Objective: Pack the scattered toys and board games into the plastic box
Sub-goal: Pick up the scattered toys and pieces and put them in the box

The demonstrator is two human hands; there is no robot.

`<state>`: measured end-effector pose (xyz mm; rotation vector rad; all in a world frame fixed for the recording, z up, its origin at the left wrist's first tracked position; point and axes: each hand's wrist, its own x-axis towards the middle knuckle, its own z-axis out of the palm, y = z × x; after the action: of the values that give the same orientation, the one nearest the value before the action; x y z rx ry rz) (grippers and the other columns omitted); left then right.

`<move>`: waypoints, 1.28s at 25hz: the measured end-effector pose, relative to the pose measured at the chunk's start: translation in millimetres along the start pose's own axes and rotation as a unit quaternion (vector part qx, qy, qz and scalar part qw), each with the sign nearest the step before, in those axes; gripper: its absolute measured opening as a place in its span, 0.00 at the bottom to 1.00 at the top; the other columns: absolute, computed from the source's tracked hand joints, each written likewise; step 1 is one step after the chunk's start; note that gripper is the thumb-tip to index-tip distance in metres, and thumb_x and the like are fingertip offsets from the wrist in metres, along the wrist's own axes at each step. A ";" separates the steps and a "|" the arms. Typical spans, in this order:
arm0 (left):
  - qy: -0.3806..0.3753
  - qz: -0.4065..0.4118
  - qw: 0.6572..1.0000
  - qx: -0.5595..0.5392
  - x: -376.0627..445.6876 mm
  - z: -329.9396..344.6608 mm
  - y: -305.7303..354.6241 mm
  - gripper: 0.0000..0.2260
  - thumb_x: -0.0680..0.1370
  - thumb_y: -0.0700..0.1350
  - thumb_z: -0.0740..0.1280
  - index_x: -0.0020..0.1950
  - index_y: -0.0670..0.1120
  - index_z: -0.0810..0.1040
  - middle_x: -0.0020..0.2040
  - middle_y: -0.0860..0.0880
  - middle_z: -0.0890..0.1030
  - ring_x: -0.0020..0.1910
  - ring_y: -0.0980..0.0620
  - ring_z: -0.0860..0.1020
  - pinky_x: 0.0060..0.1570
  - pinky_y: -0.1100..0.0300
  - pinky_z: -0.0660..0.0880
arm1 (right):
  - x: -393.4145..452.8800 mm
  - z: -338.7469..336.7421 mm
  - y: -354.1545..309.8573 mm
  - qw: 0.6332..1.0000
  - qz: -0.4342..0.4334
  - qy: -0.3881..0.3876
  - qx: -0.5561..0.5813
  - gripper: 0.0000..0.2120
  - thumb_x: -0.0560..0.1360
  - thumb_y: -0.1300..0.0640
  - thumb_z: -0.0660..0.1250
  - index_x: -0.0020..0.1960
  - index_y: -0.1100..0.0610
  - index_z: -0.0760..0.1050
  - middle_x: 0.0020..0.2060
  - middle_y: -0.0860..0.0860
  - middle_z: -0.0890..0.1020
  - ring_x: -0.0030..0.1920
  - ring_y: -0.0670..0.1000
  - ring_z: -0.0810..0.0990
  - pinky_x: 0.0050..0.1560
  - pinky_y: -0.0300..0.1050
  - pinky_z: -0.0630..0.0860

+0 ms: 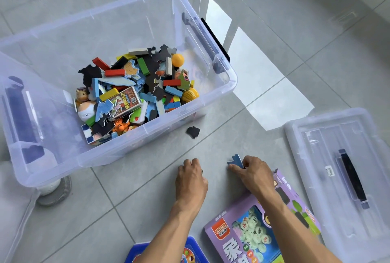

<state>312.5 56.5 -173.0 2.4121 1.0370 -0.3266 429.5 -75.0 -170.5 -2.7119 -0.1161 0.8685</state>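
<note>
Both forearms reach fwd, right hand (254, 175) fingers pinch blue puzzle piece (236, 160), left hand (191, 178) curled, contents unclear

The left hand (191, 178) curls knuckles-up, so whatever its fingers hold is hidden. The right forearm covers part of the purple game box (242, 233), which the bottom edge cuts off, like the blue tray (195, 246). The lid (337, 157) runs past the right edge.

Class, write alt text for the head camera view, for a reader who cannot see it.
A person's right hand pinches a blue puzzle piece on the grey tiled floor, while the left hand, fingers curled, rests beside it. Behind them stands a clear plastic box part-filled with toys; a purple game box lies nearer.
</note>
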 end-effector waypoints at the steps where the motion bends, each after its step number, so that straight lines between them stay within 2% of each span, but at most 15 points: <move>1: -0.002 0.008 1.000 0.015 1.7 0.5 0.4 0.10 0.76 0.40 0.61 0.57 0.45 0.72 0.57 0.45 0.75 0.56 0.45 0.75 0.53 0.56 0.72 | -4.8 3.6 -0.2 0.999 -0.003 -0.015 0.050 0.22 0.70 0.43 0.72 0.32 0.56 0.66 0.27 0.51 0.73 0.29 0.53 0.71 0.30 0.45 0.63; 3: -0.014 0.007 1.000 -0.005 4.9 -0.7 -2.8 0.11 0.74 0.39 0.61 0.55 0.44 0.75 0.55 0.45 0.77 0.54 0.45 0.77 0.52 0.55 0.72 | -20.5 8.6 -5.3 0.973 0.025 -0.029 0.226 0.19 0.72 0.52 0.71 0.31 0.59 0.65 0.26 0.52 0.71 0.26 0.53 0.69 0.29 0.45 0.66; 5: -0.014 -0.056 0.990 -0.132 6.8 -8.4 -10.6 0.10 0.71 0.39 0.64 0.50 0.46 0.79 0.48 0.48 0.81 0.49 0.46 0.79 0.47 0.58 0.73 | -36.2 4.3 -18.8 0.906 0.067 -0.022 0.417 0.12 0.73 0.62 0.69 0.35 0.64 0.69 0.29 0.55 0.74 0.28 0.53 0.68 0.28 0.44 0.65; 8: 0.014 -0.179 0.894 -0.410 -9.7 -60.7 -5.6 0.07 0.65 0.41 0.68 0.40 0.51 0.82 0.35 0.53 0.82 0.39 0.47 0.81 0.38 0.59 0.75 | -75.7 -31.5 -66.0 0.798 0.042 -0.058 0.598 0.05 0.74 0.70 0.64 0.45 0.61 0.73 0.32 0.57 0.74 0.26 0.52 0.66 0.26 0.41 0.62; 12: 0.137 -0.127 0.790 -0.584 -46.6 -174.0 18.3 0.07 0.69 0.39 0.71 0.43 0.51 0.84 0.35 0.50 0.84 0.36 0.51 0.82 0.40 0.57 0.81 | -128.5 -104.9 -169.4 0.713 -0.062 -0.142 0.684 0.07 0.73 0.66 0.63 0.49 0.59 0.74 0.30 0.54 0.72 0.25 0.49 0.64 0.28 0.42 0.58; 14: 0.196 -0.048 0.763 -0.615 -40.6 -236.5 23.5 0.09 0.73 0.39 0.71 0.49 0.52 0.84 0.39 0.52 0.84 0.38 0.54 0.82 0.43 0.58 0.81 | -130.5 -141.2 -228.0 0.719 -0.066 -0.163 0.672 0.06 0.76 0.58 0.66 0.50 0.60 0.75 0.36 0.55 0.76 0.29 0.50 0.73 0.31 0.44 0.71; 15: 0.197 0.002 0.767 -0.610 -32.3 -264.2 23.2 0.12 0.73 0.43 0.71 0.56 0.54 0.82 0.46 0.54 0.84 0.42 0.55 0.82 0.47 0.58 0.80 | -132.6 -160.3 -253.0 0.728 -0.058 -0.177 0.660 0.13 0.76 0.50 0.68 0.52 0.60 0.75 0.41 0.56 0.78 0.35 0.52 0.79 0.40 0.48 0.80; 17: 0.190 0.064 0.855 -0.478 -12.4 -297.9 17.1 0.25 0.74 0.54 0.70 0.71 0.56 0.70 0.64 0.53 0.75 0.57 0.55 0.79 0.56 0.62 0.76 | -130.9 -179.6 -282.0 0.780 -0.038 -0.165 0.603 0.20 0.76 0.38 0.65 0.55 0.55 0.74 0.47 0.54 0.78 0.48 0.57 0.82 0.56 0.54 0.79; 18: 0.191 0.080 0.903 -0.377 -3.3 -298.8 7.2 0.29 0.74 0.58 0.68 0.74 0.54 0.66 0.68 0.52 0.71 0.62 0.53 0.76 0.59 0.60 0.74 | -130.7 -178.9 -283.4 0.816 -0.046 -0.106 0.567 0.18 0.77 0.38 0.62 0.50 0.53 0.74 0.43 0.51 0.78 0.49 0.57 0.81 0.57 0.54 0.78; 20: 0.178 0.088 0.959 -0.202 0.2 -277.3 -19.7 0.25 0.76 0.61 0.62 0.69 0.50 0.71 0.65 0.48 0.74 0.62 0.48 0.75 0.58 0.56 0.72 | -136.3 -162.7 -266.2 0.854 -0.087 0.083 0.506 0.15 0.76 0.45 0.60 0.40 0.55 0.74 0.35 0.53 0.78 0.44 0.58 0.81 0.49 0.56 0.81; 22: 0.149 0.093 0.984 -0.023 -10.5 -241.9 -50.6 0.21 0.78 0.62 0.56 0.55 0.48 0.77 0.53 0.47 0.79 0.53 0.44 0.77 0.50 0.52 0.74 | -141.2 -120.7 -225.9 0.854 -0.089 0.167 0.486 0.12 0.75 0.54 0.60 0.39 0.59 0.76 0.32 0.54 0.80 0.35 0.55 0.80 0.32 0.48 0.79; 24: 0.168 0.118 0.972 0.117 -18.7 -213.3 -73.9 0.20 0.79 0.61 0.53 0.48 0.48 0.76 0.44 0.47 0.79 0.44 0.44 0.77 0.42 0.51 0.73 | -127.8 -63.7 -181.0 0.904 -0.060 0.157 0.392 0.09 0.76 0.59 0.61 0.41 0.59 0.78 0.31 0.48 0.81 0.35 0.50 0.82 0.33 0.42 0.73; 26: 0.225 0.129 0.951 0.166 -16.5 -202.4 -79.9 0.18 0.79 0.59 0.55 0.47 0.46 0.76 0.40 0.46 0.78 0.39 0.43 0.75 0.37 0.51 0.71 | -98.7 -14.3 -150.7 0.961 -0.055 0.130 0.238 0.07 0.76 0.58 0.62 0.48 0.56 0.79 0.40 0.47 0.83 0.46 0.54 0.82 0.42 0.43 0.70; 29: 0.298 0.158 0.924 0.182 -12.3 -198.2 -76.7 0.17 0.79 0.58 0.58 0.44 0.46 0.75 0.38 0.46 0.77 0.37 0.42 0.74 0.35 0.51 0.69 | -46.3 25.3 -145.2 0.984 -0.100 0.100 0.110 0.12 0.78 0.55 0.61 0.60 0.53 0.75 0.55 0.51 0.79 0.54 0.57 0.79 0.49 0.46 0.72; 32: 0.305 0.167 0.920 0.180 -6.8 -190.7 -79.9 0.17 0.80 0.58 0.57 0.42 0.46 0.73 0.38 0.46 0.75 0.36 0.44 0.73 0.36 0.51 0.69 | -4.7 52.4 -154.4 0.989 -0.124 0.080 0.010 0.11 0.79 0.52 0.60 0.60 0.53 0.72 0.54 0.53 0.77 0.52 0.58 0.77 0.46 0.53 0.78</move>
<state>254.2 199.6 -35.4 3.0642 0.8168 0.4223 397.1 84.6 -162.6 -2.6598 -0.3989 0.5759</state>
